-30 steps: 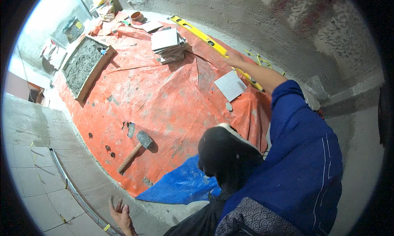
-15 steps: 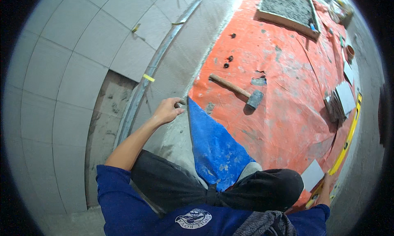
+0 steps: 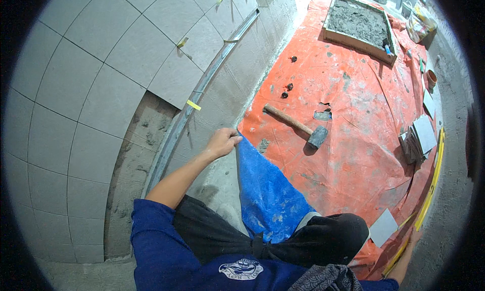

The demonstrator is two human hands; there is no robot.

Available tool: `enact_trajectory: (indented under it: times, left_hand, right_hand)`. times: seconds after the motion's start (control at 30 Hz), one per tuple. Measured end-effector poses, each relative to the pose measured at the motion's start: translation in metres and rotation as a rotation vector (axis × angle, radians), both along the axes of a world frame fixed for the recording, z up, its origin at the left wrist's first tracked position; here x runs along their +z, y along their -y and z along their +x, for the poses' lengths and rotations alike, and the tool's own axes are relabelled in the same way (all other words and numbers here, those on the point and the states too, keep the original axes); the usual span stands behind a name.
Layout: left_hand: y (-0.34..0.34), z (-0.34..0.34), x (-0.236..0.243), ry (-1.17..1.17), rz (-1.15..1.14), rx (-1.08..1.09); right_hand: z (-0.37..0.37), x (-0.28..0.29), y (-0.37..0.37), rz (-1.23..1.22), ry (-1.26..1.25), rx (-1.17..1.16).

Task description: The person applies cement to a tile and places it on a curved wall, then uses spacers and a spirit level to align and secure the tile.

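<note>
My left hand (image 3: 224,142) is closed at the edge of the tarp, its thumb and fingers pinching the tip where the folded-over blue side (image 3: 270,195) meets the orange side (image 3: 353,154). At the far right, my right hand (image 3: 415,235) is wrapped round a long yellow spirit level (image 3: 435,182), which stands along the tarp's right margin; part of that grip is hidden. Beside this hand a loose square tile (image 3: 384,228) lies on the tarp. A rubber mallet (image 3: 317,138) with a wooden handle rests in the middle of the orange side.
Grey tiles (image 3: 111,109) cover the wall at left, with a bare gap (image 3: 136,144) beside a metal channel (image 3: 194,96). A wooden-framed tray of wet mortar (image 3: 361,51) sits at the back. Stacked tiles (image 3: 419,137), a small brown pot (image 3: 431,78) and a bag (image 3: 422,20) line the right.
My left hand's fingers have closed on the tarp's edge, where they were apart before. The spirit level has turned a little onto a narrower face in my right hand. The whole view has shifted slightly.
</note>
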State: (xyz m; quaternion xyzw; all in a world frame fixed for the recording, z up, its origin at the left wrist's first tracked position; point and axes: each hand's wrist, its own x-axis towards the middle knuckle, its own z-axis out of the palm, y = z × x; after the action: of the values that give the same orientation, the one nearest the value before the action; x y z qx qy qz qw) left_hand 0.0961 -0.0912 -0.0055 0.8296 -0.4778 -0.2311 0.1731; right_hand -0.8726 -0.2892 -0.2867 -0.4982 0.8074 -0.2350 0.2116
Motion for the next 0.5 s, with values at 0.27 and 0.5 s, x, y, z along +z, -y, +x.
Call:
enact_trajectory:
  times: [0.27, 0.5]
  left_hand:
    - [0.045, -0.022, -0.009, 0.025, 0.063, -0.164]
    - [0.085, -0.046, 0.007, 0.011, -0.376, -0.343]
  right_hand:
    - [0.110, 0.108, -0.131, 0.006, 0.586, -0.065]
    - [0.285, 0.201, -0.156, -0.644, 0.514, 0.293]
